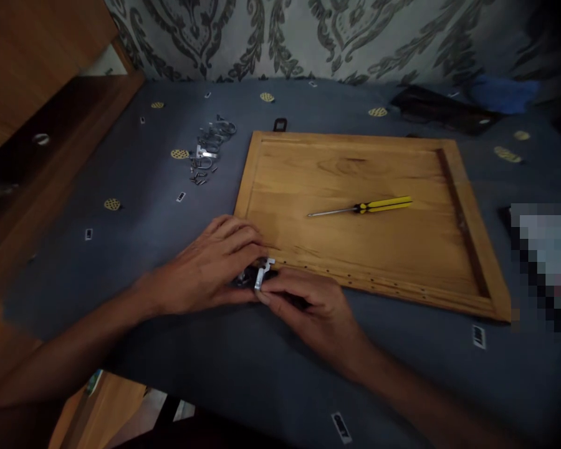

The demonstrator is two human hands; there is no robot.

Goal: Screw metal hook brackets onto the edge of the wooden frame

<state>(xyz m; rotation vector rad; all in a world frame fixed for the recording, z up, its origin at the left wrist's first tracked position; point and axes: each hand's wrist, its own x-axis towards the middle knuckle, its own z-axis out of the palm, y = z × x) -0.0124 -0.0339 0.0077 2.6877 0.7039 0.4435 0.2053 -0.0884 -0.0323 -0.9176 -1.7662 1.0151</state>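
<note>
Between thumb and fingers, my right hand [315, 302] pinches a small silver metal bracket [262, 274] with a notched upper end. It is at the near left corner of a framed wooden panel [378, 280]. Just left of the bracket, my left hand [219, 265] is curled, its thumb underneath and its fingers by the panel's corner. Something dark and shiny shows inside that grip, mostly hidden by the fingers. A row of small dark holes runs along the panel's near rail. On the panel lies a screwdriver [359, 207] with a yellow and black handle, its tip pointing left.
Several metal rings and brackets [208, 146] lie left of the panel, with small screws [199, 179] beside them. A black square piece [280, 125] sits behind the panel. Dark cloth [444, 109] and blue fabric [502, 93] are at the back right. Wooden furniture [42, 93] borders the left.
</note>
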